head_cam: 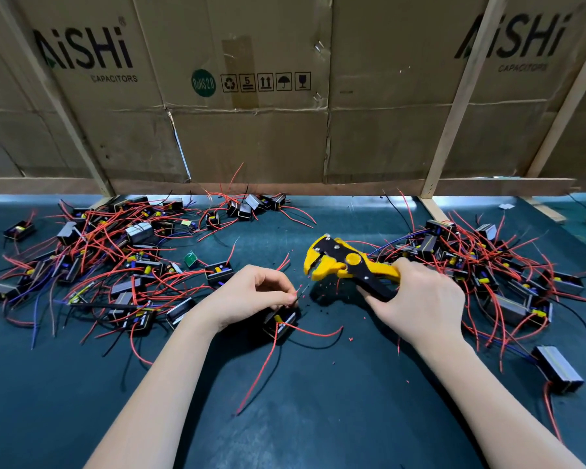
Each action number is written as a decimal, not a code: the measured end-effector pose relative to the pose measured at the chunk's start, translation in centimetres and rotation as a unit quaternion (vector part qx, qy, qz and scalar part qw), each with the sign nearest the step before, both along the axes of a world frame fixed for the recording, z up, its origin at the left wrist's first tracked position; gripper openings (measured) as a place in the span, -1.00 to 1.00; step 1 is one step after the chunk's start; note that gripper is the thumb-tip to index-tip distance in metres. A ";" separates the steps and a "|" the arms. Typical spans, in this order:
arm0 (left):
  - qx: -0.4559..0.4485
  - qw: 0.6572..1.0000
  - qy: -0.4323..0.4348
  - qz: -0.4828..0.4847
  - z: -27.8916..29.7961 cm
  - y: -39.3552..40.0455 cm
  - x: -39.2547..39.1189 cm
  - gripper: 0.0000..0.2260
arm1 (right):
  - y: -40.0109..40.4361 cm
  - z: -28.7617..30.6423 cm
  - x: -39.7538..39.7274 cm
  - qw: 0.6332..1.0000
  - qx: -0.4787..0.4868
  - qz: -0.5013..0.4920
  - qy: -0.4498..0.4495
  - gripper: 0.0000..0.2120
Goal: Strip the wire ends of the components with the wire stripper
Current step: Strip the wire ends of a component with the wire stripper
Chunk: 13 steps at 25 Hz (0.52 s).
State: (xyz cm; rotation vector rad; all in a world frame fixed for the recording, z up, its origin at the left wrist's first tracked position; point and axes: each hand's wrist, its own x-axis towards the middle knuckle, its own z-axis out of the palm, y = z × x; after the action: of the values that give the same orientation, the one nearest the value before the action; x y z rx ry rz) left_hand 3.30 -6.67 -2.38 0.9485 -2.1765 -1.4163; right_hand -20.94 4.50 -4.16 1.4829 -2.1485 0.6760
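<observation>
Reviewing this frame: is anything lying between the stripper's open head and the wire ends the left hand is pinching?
Nothing visible does. The wire stripper, gripped by the right hand, faces the wire ends pinched by the left hand across a bare gap of green mat, with only tiny insulation crumbs there.

The wire stripper (347, 265) at about one o'clock from centre is matt yellow plastic over black, dull-finished plates with small bright metal rivets. The table mat (318, 401) is dark teal, matt and faintly scuffed. The components (282, 321) are black-cased, some with glossy silvery faces, trailing smooth red, black and blue plastic-sheathed wires (268, 367). At twelve o'clock, creased brown cardboard boxes (251, 130) look matt and papery, with glossy tape. Pale wooden slats (460, 106) look raw and unvarnished.
</observation>
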 end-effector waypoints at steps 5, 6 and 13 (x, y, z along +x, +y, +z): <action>0.005 0.999 0.025 0.036 -0.2 0.6 -1.1 -0.83 | 0.3 0.0 -1.4 0.997 -0.049 -0.028 -0.048 -0.48; 0.007 0.998 0.027 0.051 -0.2 0.7 -1.4 -0.82 | 0.2 0.0 -1.4 0.997 -0.049 -0.028 -0.053 -0.48; 0.003 0.998 0.012 0.061 -0.4 0.8 -1.9 -0.87 | 0.1 0.6 -1.3 0.995 -0.057 -0.032 -0.079 -0.51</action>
State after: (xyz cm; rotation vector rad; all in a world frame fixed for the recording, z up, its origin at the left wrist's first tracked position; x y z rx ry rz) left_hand 1.45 -5.88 -2.75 1.0409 -2.0609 -1.3716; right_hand -22.21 4.58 -3.60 1.3342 -2.2223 0.9047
